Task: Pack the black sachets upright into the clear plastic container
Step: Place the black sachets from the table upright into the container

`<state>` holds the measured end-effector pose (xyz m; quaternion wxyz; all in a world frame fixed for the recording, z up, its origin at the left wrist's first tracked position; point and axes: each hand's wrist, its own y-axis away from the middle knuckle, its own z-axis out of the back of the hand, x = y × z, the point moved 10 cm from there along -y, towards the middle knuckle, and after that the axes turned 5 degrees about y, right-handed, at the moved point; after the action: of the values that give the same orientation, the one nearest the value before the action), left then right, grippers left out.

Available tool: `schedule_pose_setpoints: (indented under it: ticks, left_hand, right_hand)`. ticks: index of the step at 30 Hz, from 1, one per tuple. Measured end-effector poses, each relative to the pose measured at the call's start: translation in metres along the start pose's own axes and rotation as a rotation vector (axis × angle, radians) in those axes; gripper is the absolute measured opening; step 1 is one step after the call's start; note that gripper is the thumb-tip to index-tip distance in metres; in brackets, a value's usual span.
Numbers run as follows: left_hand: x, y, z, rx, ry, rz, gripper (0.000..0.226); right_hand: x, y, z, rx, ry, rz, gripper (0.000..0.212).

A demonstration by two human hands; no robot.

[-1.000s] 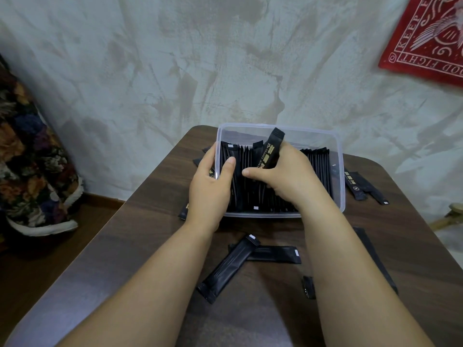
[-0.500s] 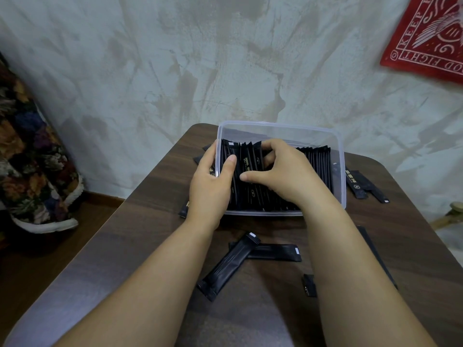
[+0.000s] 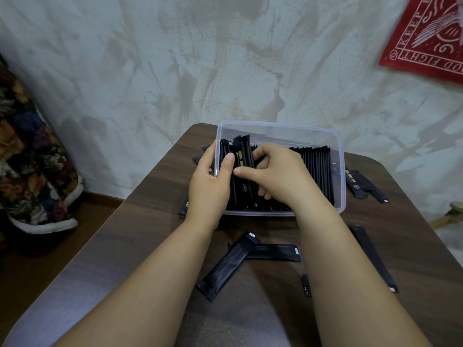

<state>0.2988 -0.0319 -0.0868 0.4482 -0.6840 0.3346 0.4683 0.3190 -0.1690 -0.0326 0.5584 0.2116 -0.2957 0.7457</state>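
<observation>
– At the left end of the clear plastic container (image 3: pixel 342 171), why do both hands sit so close together?
– The left hand (image 3: pixel 208 186) pinches the left wall, thumb inside and fingers outside. I judge it steadies the box and props the row so nothing slumps. The right hand (image 3: pixel 280 176) is down inside, fingers curled round a gold-printed sachet (image 3: pixel 242 156) that stands a little taller than its neighbours, its thumb reaching towards the left thumb.
– So that one is being seated?
– That's my reading: it goes into the gap beside the left wall and needs pressing down until it's level with the rest.
– What's in the box?
– Packed sachets (image 3: pixel 315 169), upright and face to face, run from the left wall almost to the right one, with a narrow gap at that end.
– And what's left to pack?
– Loose sachets (image 3: pixel 226 267) lie flat on the table (image 3: pixel 150 234). Two are crossed just in front of the box, a long one lies beside the right forearm, and a few more sit on either side of the box.
</observation>
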Motion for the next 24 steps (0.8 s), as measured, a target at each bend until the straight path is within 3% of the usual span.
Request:
schedule_pose_setpoints:
  ticks: [5,14,19,24]
  left_hand:
    - [0.000,0.000,-0.001,0.005,0.006,-0.013,0.038]
    - [-0.001,0.001,-0.003,0.039,0.077,0.004,0.040]
    - [-0.001,0.001,0.001,-0.025,0.080,-0.008,0.038]
    - [0.002,0.001,0.003,-0.051,0.086,0.007,0.039]
  right_hand:
    - [-0.010,0.001,-0.007,0.134,-0.141,-0.055,0.039]
    - [-0.015,-0.002,-0.014,0.113,-0.138,-0.058,0.032]
    - [-0.015,0.002,-0.015,0.204,-0.171,-0.064,0.033]
    - [-0.011,0.001,-0.020,0.190,-0.256,-0.074,0.028]
